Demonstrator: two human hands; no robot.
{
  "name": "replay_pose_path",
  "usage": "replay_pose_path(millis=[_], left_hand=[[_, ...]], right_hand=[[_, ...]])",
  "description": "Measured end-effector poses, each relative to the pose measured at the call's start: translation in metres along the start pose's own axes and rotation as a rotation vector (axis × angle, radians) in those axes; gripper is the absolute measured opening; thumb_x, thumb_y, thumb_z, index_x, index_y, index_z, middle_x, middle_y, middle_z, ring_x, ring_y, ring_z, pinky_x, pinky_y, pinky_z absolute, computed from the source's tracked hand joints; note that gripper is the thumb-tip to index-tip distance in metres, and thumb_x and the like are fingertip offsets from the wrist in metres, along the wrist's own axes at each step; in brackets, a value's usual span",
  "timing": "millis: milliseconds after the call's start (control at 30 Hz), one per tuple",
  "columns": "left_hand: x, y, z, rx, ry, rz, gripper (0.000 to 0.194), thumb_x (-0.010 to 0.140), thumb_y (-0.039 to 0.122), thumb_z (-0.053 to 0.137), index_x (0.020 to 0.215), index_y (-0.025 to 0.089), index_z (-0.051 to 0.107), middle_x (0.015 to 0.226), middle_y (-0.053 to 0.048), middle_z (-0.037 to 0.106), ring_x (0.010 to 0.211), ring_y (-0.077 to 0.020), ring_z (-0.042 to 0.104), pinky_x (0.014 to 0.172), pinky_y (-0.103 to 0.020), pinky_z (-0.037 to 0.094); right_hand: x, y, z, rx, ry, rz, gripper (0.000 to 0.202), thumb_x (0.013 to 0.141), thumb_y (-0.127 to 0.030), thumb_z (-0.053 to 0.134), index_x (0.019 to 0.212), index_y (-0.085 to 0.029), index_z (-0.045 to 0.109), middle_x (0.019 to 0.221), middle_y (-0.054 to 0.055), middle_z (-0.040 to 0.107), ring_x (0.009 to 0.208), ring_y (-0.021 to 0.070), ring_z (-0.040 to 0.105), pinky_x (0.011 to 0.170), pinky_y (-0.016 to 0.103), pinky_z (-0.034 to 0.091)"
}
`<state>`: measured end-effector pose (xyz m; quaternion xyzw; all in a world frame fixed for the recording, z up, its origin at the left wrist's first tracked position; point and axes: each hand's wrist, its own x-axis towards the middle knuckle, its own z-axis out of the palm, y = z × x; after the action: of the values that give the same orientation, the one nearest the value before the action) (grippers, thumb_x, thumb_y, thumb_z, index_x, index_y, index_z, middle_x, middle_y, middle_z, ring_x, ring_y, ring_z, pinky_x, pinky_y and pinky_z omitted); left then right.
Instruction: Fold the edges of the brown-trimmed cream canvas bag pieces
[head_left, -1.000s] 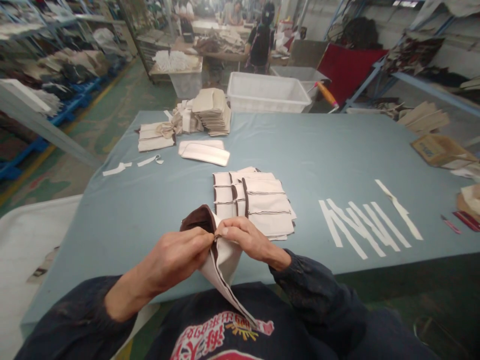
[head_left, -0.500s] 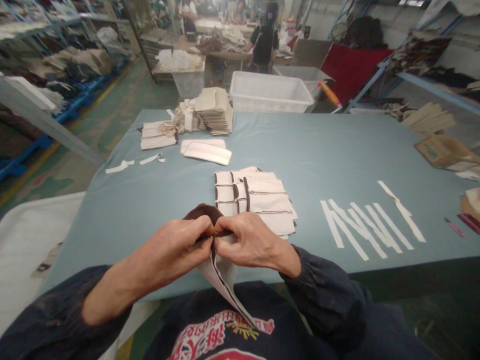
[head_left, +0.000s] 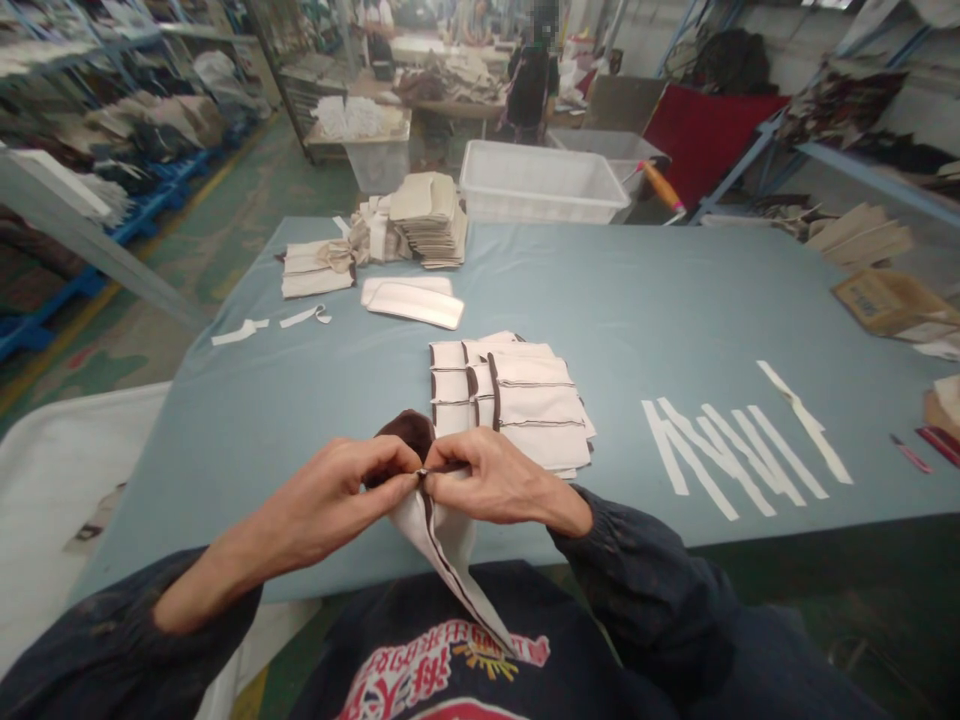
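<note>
Both hands have dropped slightly; left hand (head_left: pixel 352 490) and right hand (head_left: pixel 495 478) pinch the cream, brown-lined fabric pouch (head_left: pixel 439 525) above an unreadable red shirt print (head_left: pixel 442 665)

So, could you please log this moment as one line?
left hand: pinching cream pouch | right hand: pinching same pouch | pouch: above table edge | pouch stack: behind hands

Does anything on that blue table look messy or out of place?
Mostly tidy. The white strips on the right lie fanned and overlapping, not squared up, and two loose scraps sit near the left edge. The folded pouches are stacked neatly. Both hands pinch one cream pouch with brown trim.
</note>
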<state>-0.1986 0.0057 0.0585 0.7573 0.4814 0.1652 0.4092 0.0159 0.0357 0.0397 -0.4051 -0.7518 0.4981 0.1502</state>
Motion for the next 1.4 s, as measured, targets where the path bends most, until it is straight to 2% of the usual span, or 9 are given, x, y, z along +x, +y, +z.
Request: replay_pose_path(millis=[167,367,633,867,1033,1200,1333,1400], left_hand=[[0.0,-0.004,0.006,-0.091,0.001,-0.065,0.025,0.095,0.033,0.055,0.079,0.017,0.064,0.062,0.005,0.053,0.055,-0.0107,0.045,0.05,-0.022,0.033],[-0.001,-0.003,0.009,-0.062,0.048,0.0,0.02,0.094,0.026,0.054,0.078,0.017,0.061,0.062,0.006,0.053,0.055,-0.0092,0.044,0.05,-0.02,0.033],[0.001,-0.002,0.023,0.153,0.229,0.192,0.015,0.089,0.011,0.05,0.079,0.018,0.059,0.064,0.006,0.054,0.054,-0.0084,0.046,0.051,-0.019,0.034],[-0.001,-0.015,0.028,0.325,0.304,0.416,0.019,0.094,0.008,0.048,0.092,0.018,0.063,0.071,0.002,0.065,0.055,-0.0102,0.056,0.053,-0.021,0.042],[-0.003,-0.027,0.028,0.391,0.31,0.515,0.022,0.097,0.006,0.046,0.095,0.019,0.064,0.072,0.0,0.069,0.061,-0.0124,0.064,0.057,-0.021,0.047],[-0.002,-0.038,0.032,0.437,0.298,0.662,0.027,0.099,0.005,0.045,0.119,0.019,0.058,0.087,-0.004,0.073,0.07,-0.0142,0.068,0.06,-0.022,0.051],[-0.003,-0.039,0.038,0.472,0.306,0.66,0.024,0.101,0.007,0.045,0.117,0.019,0.058,0.083,-0.004,0.073,0.067,-0.0145,0.067,0.058,-0.022,0.049],[-0.005,-0.035,0.039,0.4,0.317,0.588,0.021,0.1,0.008,0.047,0.113,0.02,0.06,0.082,-0.002,0.073,0.066,-0.0134,0.067,0.059,-0.022,0.049]], right_hand=[[0.001,0.0,0.004,-0.054,0.043,-0.074,0.009,0.081,-0.015,0.067,0.077,-0.016,0.075,0.059,-0.006,0.054,0.056,0.0074,0.045,0.058,0.022,0.031],[0.0,0.008,0.012,-0.149,0.2,-0.176,0.01,0.078,-0.013,0.067,0.077,-0.016,0.076,0.057,-0.005,0.057,0.053,0.0081,0.045,0.057,0.024,0.03],[0.002,0.009,0.021,-0.067,0.279,-0.072,0.01,0.078,-0.013,0.063,0.074,-0.016,0.072,0.058,-0.005,0.056,0.055,0.0088,0.044,0.057,0.023,0.03],[0.0,0.015,0.026,0.128,0.227,-0.03,0.011,0.083,-0.014,0.062,0.076,-0.016,0.069,0.061,-0.006,0.055,0.059,0.0091,0.045,0.057,0.022,0.034],[-0.001,0.021,0.024,0.357,0.09,0.037,0.006,0.083,-0.015,0.063,0.081,-0.016,0.069,0.068,-0.003,0.059,0.064,0.0107,0.049,0.059,0.022,0.037],[0.0,0.023,0.016,0.474,0.023,-0.015,0.019,0.088,-0.014,0.052,0.076,-0.016,0.066,0.068,-0.001,0.059,0.067,0.0126,0.05,0.063,0.025,0.038],[0.001,0.027,0.019,0.514,-0.013,0.086,0.014,0.086,-0.021,0.057,0.074,-0.016,0.063,0.061,-0.004,0.052,0.056,0.0095,0.042,0.053,0.022,0.031],[-0.001,0.028,0.021,0.465,-0.007,0.069,0.009,0.084,-0.018,0.058,0.077,-0.016,0.063,0.062,-0.005,0.052,0.055,0.0084,0.041,0.052,0.021,0.031]])
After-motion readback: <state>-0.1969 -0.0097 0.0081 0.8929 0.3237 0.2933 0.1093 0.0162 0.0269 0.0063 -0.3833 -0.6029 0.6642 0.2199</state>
